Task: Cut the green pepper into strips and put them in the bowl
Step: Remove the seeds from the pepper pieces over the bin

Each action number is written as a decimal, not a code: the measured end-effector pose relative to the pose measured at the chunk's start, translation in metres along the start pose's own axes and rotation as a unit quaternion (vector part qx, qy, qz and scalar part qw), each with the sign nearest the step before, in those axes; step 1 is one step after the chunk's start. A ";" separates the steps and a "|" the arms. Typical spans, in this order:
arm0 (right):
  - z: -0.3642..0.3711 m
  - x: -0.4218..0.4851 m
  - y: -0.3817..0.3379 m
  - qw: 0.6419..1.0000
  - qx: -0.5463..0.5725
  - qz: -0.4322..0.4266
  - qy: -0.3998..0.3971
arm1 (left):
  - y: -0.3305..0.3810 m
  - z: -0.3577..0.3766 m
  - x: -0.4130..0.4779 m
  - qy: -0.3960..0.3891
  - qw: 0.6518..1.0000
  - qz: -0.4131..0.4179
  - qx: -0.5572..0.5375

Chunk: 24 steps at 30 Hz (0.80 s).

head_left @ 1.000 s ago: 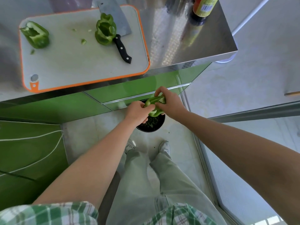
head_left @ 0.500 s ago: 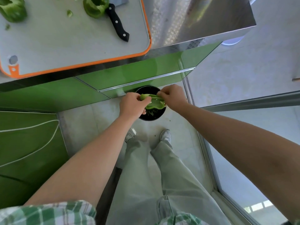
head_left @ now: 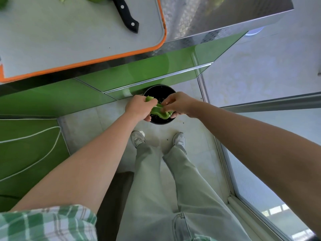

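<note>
Two grips are sharing one glossy, curled green pepper piece (head_left: 159, 113): the left grip (head_left: 139, 107) is curling round its left end, while the right grip (head_left: 180, 103) is pinching its right end. It is hanging over a round black bin (head_left: 159, 88) on the tiled floor (head_left: 196, 136), below the front edge of the steel worktop (head_left: 225, 13).

Cabinet (head_left: 156, 75) blocks behind bin (head_left: 161, 91); floor (head_left: 191, 129) open R.

Nothing legible shows: the cutting board (head_left: 69, 40), the knife handle (head_left: 127, 16), the counter (head_left: 217, 14), the green cabinet fronts (head_left: 52, 98) and the shoes (head_left: 138, 140) carry no readable words, brands or numbers.
</note>
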State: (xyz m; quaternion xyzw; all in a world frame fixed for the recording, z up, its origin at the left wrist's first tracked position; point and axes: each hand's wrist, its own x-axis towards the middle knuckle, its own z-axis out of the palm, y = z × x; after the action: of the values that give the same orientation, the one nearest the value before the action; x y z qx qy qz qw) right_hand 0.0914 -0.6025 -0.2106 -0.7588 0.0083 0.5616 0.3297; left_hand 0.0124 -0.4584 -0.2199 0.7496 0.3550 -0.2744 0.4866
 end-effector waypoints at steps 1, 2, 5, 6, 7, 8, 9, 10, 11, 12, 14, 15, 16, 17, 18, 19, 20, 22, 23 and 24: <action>0.002 0.001 -0.001 1.000 -0.017 0.003 0.005 | 0.001 0.001 0.001 -0.010 1.000 0.006 0.015; 0.004 0.003 0.000 1.000 -0.025 0.006 0.013 | 0.000 0.002 0.002 -0.015 0.999 0.007 0.027; 0.003 0.008 0.000 0.998 0.012 0.015 0.067 | -0.006 0.003 0.009 -0.017 1.000 -0.017 -0.003; 0.001 0.008 0.001 0.994 0.032 0.018 0.099 | -0.008 0.002 0.011 -0.017 0.999 -0.028 -0.022; -0.001 0.009 0.002 0.991 0.047 0.016 0.127 | -0.010 0.002 0.013 -0.019 0.998 -0.038 -0.035; -0.004 0.010 0.003 0.988 0.058 0.011 0.143 | -0.011 0.001 0.014 -0.024 0.998 -0.045 -0.041; -0.006 0.011 0.004 0.987 0.064 0.004 0.145 | -0.011 0.000 0.015 -0.032 0.997 -0.051 -0.046; -0.008 0.011 0.005 0.988 0.066 -0.003 0.138 | -0.011 -0.001 0.015 -0.041 0.996 -0.056 -0.053; -0.010 0.011 0.006 0.990 0.063 -0.009 0.124 | -0.010 -0.003 0.015 -0.050 0.995 -0.060 -0.061; -0.011 0.011 0.005 0.993 0.056 -0.014 0.103 | -0.009 -0.003 0.016 -0.058 0.994 -0.061 -0.066; -0.011 0.008 0.001 0.998 0.041 -0.018 0.041 | -0.007 -0.004 0.015 -0.082 0.993 -0.053 -0.062; -0.010 0.007 -0.001 0.999 0.035 -0.009 0.007 | -0.005 -0.003 0.015 -0.096 0.993 -0.046 -0.058; -0.007 0.007 -0.004 0.999 0.032 0.007 -0.020 | -0.003 -0.002 0.014 -0.108 0.992 -0.038 -0.053; -0.003 0.007 -0.006 0.999 0.030 0.026 -0.036 | -0.001 0.000 0.012 -0.115 0.992 -0.028 -0.047; 0.001 0.006 -0.008 0.998 0.029 0.042 -0.038 | 0.000 0.002 0.011 -0.118 0.992 -0.017 -0.040; 0.004 0.006 -0.009 0.998 0.025 0.052 -0.029 | 0.001 0.003 0.010 -0.118 0.993 -0.005 -0.031; 0.007 0.008 -0.008 0.998 0.016 0.057 -0.013 | 0.001 0.004 0.010 -0.117 0.993 0.005 -0.024; 0.009 0.009 -0.007 0.998 -0.011 0.052 0.025 | -0.001 0.005 0.010 -0.121 0.992 0.017 -0.012; 0.009 0.009 -0.006 0.998 -0.021 0.047 0.038 | -0.002 0.006 0.010 -0.123 0.992 0.020 -0.005; 0.009 0.009 -0.005 0.998 -0.028 0.044 0.044 | -0.003 0.006 0.010 -0.124 0.992 0.022 0.002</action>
State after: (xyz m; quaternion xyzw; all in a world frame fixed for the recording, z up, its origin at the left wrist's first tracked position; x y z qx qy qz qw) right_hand 0.0895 -0.5905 -0.2174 -0.7905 0.0402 0.5419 0.2826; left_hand 0.0153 -0.4603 -0.2317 0.7185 0.2746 -0.3548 0.5315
